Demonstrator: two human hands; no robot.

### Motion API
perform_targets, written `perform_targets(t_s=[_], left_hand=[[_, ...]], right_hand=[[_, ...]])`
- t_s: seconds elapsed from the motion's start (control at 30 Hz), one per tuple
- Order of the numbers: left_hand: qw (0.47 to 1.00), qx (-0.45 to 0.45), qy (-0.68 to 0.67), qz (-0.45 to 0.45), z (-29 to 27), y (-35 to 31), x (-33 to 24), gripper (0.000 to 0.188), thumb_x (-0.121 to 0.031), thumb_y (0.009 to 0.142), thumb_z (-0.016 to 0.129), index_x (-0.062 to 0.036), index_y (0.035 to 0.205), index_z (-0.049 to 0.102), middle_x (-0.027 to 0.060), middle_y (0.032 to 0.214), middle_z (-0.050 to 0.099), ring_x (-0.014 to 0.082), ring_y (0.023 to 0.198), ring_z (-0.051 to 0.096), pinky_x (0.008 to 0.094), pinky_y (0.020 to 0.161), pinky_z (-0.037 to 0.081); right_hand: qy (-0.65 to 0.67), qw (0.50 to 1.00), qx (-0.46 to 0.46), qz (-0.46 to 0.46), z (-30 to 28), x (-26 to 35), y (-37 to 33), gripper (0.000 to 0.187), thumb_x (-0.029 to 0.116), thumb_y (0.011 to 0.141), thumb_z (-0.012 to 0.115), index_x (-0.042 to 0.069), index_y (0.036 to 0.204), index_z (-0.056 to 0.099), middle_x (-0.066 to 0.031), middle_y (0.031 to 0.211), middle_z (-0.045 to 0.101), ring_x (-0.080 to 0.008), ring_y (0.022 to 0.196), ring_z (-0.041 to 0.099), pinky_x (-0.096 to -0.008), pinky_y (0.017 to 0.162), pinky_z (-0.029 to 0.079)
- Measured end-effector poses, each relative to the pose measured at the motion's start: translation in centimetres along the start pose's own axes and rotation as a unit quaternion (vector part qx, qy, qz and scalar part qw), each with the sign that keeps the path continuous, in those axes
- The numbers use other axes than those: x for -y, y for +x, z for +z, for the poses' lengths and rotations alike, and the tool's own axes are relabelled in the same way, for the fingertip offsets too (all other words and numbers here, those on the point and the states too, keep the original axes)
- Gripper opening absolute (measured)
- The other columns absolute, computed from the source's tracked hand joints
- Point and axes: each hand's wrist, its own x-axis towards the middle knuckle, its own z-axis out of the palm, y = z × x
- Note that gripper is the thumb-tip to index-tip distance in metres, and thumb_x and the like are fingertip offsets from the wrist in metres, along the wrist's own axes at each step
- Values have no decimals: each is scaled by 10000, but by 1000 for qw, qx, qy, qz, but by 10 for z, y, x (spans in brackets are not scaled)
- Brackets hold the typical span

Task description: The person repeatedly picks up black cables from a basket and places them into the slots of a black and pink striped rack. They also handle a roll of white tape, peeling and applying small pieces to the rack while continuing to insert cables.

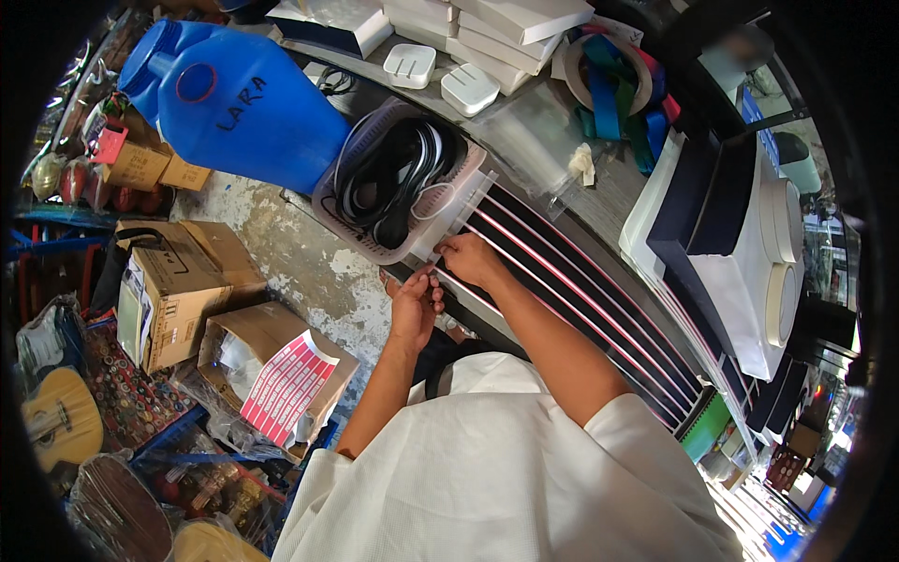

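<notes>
Both my hands meet at the near left ends of several long white strips with red edges [524,258], which lie side by side over a black surface. My right hand [471,260] is closed, its fingertips pinched at the end of the nearest strip; what lies between them is hidden. Just below and to the left, my left hand [414,304] is curled with thumb and fingers together near the same edge, and I cannot make out what it holds. Right beyond them stands a pale plastic basket [478,161] filled with coiled black and white cables [393,173].
A blue jug [248,117] leans by the basket. White adapters [410,66] and white boxes [520,19] stand at the back, near a roll with ribbons [609,80]. Dark and white boxes [740,272] stack at right. Cardboard boxes [192,304] and a small guitar [66,421] sit at left.
</notes>
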Motion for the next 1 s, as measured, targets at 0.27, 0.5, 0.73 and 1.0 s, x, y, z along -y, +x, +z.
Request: perform_targets(t_s=[0.27, 0.5, 0.73, 1.0], left_hand=[[1000, 7, 2, 6, -1, 0, 3, 361, -190, 1197, 511, -51, 1519, 594, -6, 1032, 610, 139, 852, 568, 300, 733, 461], [1000, 12, 6, 4, 3, -6, 8, 359, -210, 1197, 517, -55, 1512, 595, -7, 1033, 598, 138, 864, 563, 303, 738, 458], [1000, 9, -7, 0, 2, -3, 5, 339, -204, 1203, 527, -49, 1491, 614, -1, 1005, 610, 137, 830, 565, 294, 715, 455], [932, -81, 333, 113, -7, -6, 11, 305, -179, 1176, 609, -43, 1436, 691, 3, 1031, 635, 155, 923, 651, 329, 790, 538]], right_hand=[[20, 1000, 18, 14, -10, -3, -13, 325, 307, 1044, 677, 95, 1208, 860, -257, 1192, 803, -445, 1136, 771, -492, 1026, 595], [-26, 1000, -6, -10, -6, 12, -8, 328, 277, 1010, 659, 47, 1136, 856, -279, 1164, 794, -455, 1125, 769, -506, 1026, 593], [-15, 1000, -16, 2, -8, 22, -9, 337, 284, 1002, 654, 34, 1106, 854, -281, 1163, 792, -468, 1123, 764, -521, 1027, 590], [87, 980, -172, -50, -15, -12, -63, 222, 140, 1069, 634, 35, 1206, 774, -216, 1152, 809, -424, 1059, 789, -504, 967, 622]])
